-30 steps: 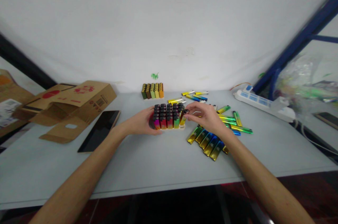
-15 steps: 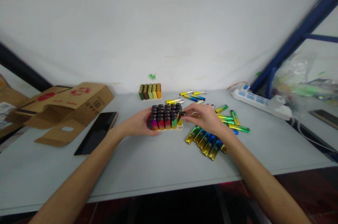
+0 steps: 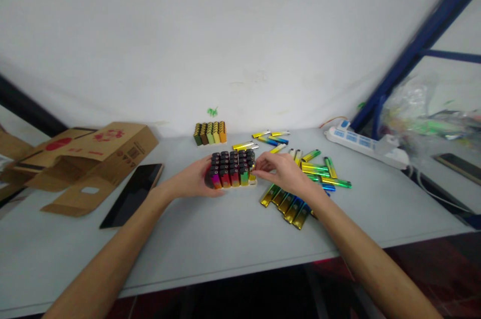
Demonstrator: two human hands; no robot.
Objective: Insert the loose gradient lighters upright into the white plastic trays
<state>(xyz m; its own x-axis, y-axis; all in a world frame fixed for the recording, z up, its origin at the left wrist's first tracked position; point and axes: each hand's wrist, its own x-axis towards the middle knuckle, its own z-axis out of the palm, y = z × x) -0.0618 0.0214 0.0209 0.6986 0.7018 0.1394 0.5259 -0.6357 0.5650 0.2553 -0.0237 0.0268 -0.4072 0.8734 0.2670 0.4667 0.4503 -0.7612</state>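
Observation:
Rows of lighters with black tops and magenta, red and green bodies stand upright in a pale tray (image 3: 253,183) on the table. My left hand (image 3: 196,178) is curled around the tray's left end, thumb along its near side. At the right end, the fingertips of my right hand (image 3: 280,170) are closed on a gold lighter (image 3: 252,173), partly hidden by the fingers. Right beside that hand lies a row of gold, green and blue lighters (image 3: 287,205). More loose shiny green and gold lighters (image 3: 315,169) lie behind the right wrist.
A second block of lighters (image 3: 210,132), green to orange, stands by the wall. Opened cardboard boxes (image 3: 128,143) and a dark tablet (image 3: 133,196) lie to the left. A white power strip (image 3: 366,146) and a phone (image 3: 458,166) are on the right.
My right hand has moved slightly left and down, bringing the gold lighter in against the right end of the tray. My left hand keeps its hold. The whole view has shifted a little.

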